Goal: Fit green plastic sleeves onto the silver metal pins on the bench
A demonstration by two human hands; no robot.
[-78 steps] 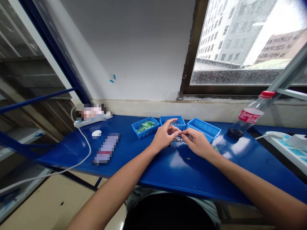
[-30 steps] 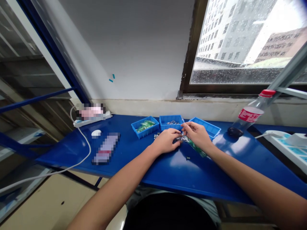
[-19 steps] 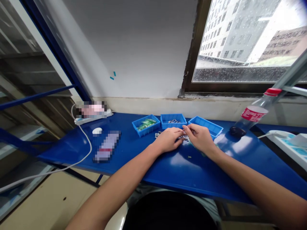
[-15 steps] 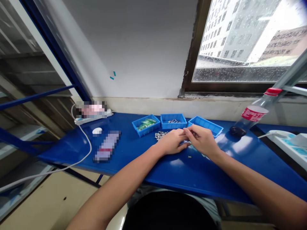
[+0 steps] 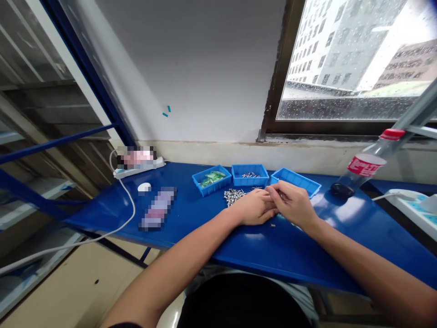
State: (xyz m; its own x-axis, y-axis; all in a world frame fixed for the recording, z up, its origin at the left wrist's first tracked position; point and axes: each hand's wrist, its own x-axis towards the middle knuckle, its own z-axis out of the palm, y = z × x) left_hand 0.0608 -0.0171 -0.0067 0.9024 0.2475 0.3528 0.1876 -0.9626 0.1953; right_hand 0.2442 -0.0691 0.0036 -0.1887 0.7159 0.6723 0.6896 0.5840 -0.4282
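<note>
My left hand (image 5: 255, 207) and my right hand (image 5: 290, 201) meet low over the blue table, fingertips together. Both are closed in a pinch, and whatever lies between the fingers is hidden. Just beyond my left hand is a heap of small silver screws (image 5: 233, 197), partly covered by that hand. A single small screw-like piece (image 5: 273, 225) lies on the table nearer to me. Behind the hands stand a blue bin with green packets (image 5: 211, 178), a blue bin with thin metal pins (image 5: 251, 175) and a third blue bin (image 5: 300, 182), partly hidden by my right hand.
A clear bottle with a red cap (image 5: 363, 166) and dark liquid stands at the right, near a white power strip (image 5: 409, 200). On the left lie a blurred phone-like object (image 5: 159, 209), a white round item (image 5: 144, 188) and a white cable (image 5: 133, 205).
The view has shifted slightly, so everything sits a little further right. My hands stay together, with the fingers moved only slightly.
</note>
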